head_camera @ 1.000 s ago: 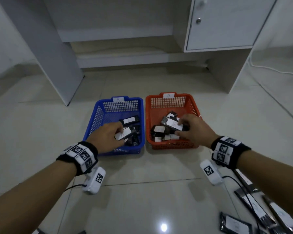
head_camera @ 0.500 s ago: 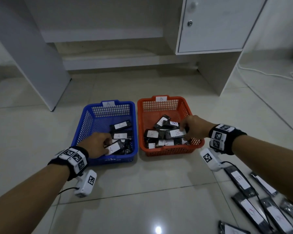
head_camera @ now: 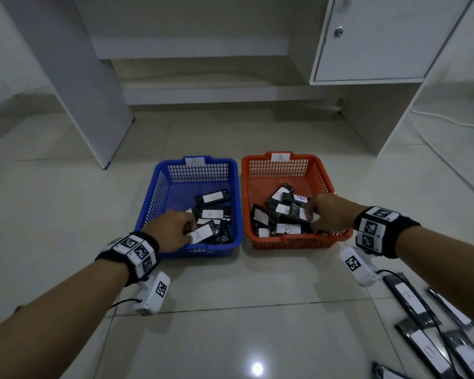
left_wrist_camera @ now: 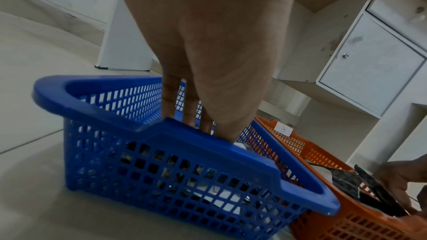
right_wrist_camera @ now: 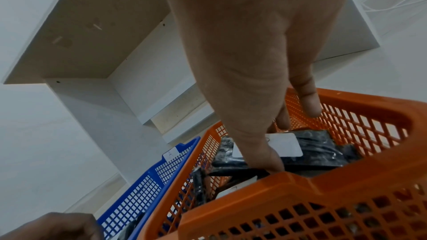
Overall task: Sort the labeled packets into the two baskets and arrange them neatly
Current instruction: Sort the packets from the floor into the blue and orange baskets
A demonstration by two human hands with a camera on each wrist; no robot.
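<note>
Blue basket (head_camera: 159, 192): A packets (head_camera: 212, 197) | orange basket (head_camera: 327, 184): B packets (head_camera: 288, 228) | hands: each pinching one.

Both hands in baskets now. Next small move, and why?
Probably let go of both packets and reach for the loose packets on the floor: left hand holds an A packet inside the blue basket, right hand works the orange basket.

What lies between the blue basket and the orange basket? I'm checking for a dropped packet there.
Nothing: the head view shows only a narrow strip of bare floor tile between the blue basket and the orange basket.
</note>
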